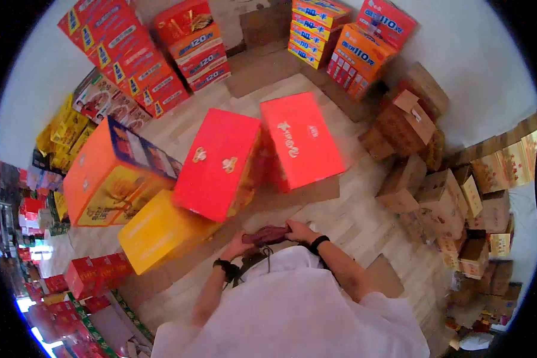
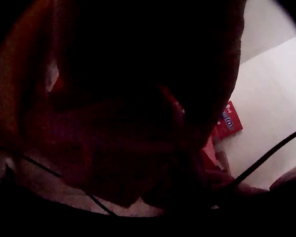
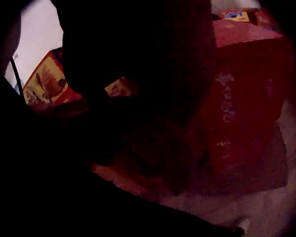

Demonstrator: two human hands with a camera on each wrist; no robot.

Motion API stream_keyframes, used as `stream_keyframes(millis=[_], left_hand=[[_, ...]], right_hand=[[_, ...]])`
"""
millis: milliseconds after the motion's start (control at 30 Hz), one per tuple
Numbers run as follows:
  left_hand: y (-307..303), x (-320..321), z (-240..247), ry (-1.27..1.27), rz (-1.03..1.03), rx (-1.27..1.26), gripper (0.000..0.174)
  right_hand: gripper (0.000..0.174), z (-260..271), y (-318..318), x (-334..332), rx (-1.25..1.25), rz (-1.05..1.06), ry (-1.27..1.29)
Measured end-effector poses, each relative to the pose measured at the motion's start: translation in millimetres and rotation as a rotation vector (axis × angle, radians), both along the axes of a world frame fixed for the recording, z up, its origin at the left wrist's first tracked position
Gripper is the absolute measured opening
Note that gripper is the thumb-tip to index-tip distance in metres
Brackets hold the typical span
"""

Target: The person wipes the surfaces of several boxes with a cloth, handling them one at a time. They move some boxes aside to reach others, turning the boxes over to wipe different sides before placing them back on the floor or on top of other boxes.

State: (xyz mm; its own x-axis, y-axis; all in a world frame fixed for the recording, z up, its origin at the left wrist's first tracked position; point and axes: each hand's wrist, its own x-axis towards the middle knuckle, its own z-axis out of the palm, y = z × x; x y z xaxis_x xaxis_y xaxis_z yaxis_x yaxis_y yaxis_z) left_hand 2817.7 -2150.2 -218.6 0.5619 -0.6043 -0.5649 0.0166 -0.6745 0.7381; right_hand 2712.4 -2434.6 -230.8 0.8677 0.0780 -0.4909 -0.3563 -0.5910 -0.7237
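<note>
Both hands hold a bunched, dark red cloth-like piece [image 1: 267, 235] close in front of the body. The left hand [image 1: 237, 245] grips its left end, and the right hand [image 1: 301, 231] has the other end. Each wrist wears a black band. Just beyond the hands are a red carton [image 1: 218, 164], a brighter red carton with pale lettering [image 1: 304, 140], and a yellow carton [image 1: 164, 230]. In the left wrist view the dark red piece [image 2: 123, 173] shows only dimly. The right wrist view is mostly in shadow, with the lettered carton beside the hand.
A large orange carton [image 1: 110, 179] stands left of the yellow one. Stacked red boxes [image 1: 125, 59] line the back left, and orange boxes [image 1: 361, 56] the back right. Brown cartons [image 1: 441, 203] crowd the right side. Flat cardboard [image 1: 385, 275] lies on the floor near the right arm.
</note>
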Motion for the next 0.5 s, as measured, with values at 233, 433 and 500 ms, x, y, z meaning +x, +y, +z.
stream_keyframes(millis=[233, 433, 500], left_hand=[[-148, -2, 50, 0.027, -0.004, -0.033, 0.058], [-220, 55, 61, -0.344, 0.213, -0.261, 0.055], [-242, 76, 86, -0.649, 0.169, -0.19, 0.043]], right_hand=[[0.03, -18, -135, -52, 0.16, -0.26, -0.027], [0.04, 57, -224, 38, 0.157, -0.347, -0.254], [0.043, 48, -234, 68, 0.158, -0.471, -0.506]])
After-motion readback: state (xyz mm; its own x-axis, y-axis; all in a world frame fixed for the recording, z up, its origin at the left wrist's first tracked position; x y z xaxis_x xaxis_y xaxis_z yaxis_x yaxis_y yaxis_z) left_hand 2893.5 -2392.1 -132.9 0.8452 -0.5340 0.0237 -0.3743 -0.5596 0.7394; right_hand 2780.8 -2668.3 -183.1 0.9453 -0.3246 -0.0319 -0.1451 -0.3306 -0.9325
